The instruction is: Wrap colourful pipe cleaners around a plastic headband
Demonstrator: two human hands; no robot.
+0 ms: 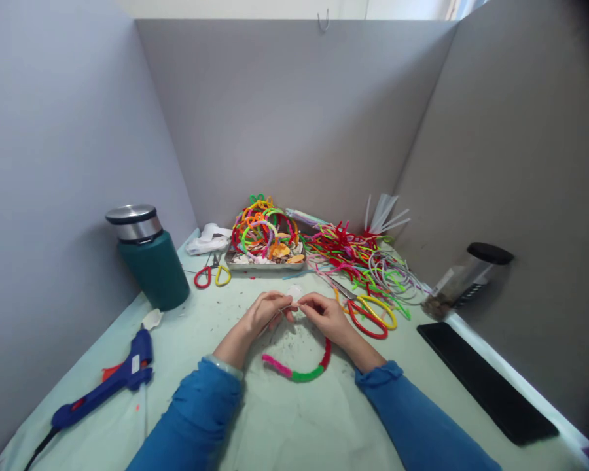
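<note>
My left hand [271,313] and my right hand [326,317] meet above the middle of the table, fingertips pinched close together. Between them runs a thin pale strand [290,307], too small to make out in kind. A curved pipe cleaner piece [307,377] in pink, green and red lies below my hands. Its red end passes under my right hand, where I cannot tell if it joins the strand. Just beyond my fingers is a small whitish round piece [295,289]. Scissors with red and yellow handles [373,315] rest right of my right hand.
Left stand a blue glue gun [122,383] and a green flask [154,268]. Behind are more scissors [212,273], a metal tray [265,265] of shells and coloured loops, and heaped pipe cleaners [348,245]. A clear jar [464,281] and black strip [485,383] lie right; grey panels [294,111] enclose the table.
</note>
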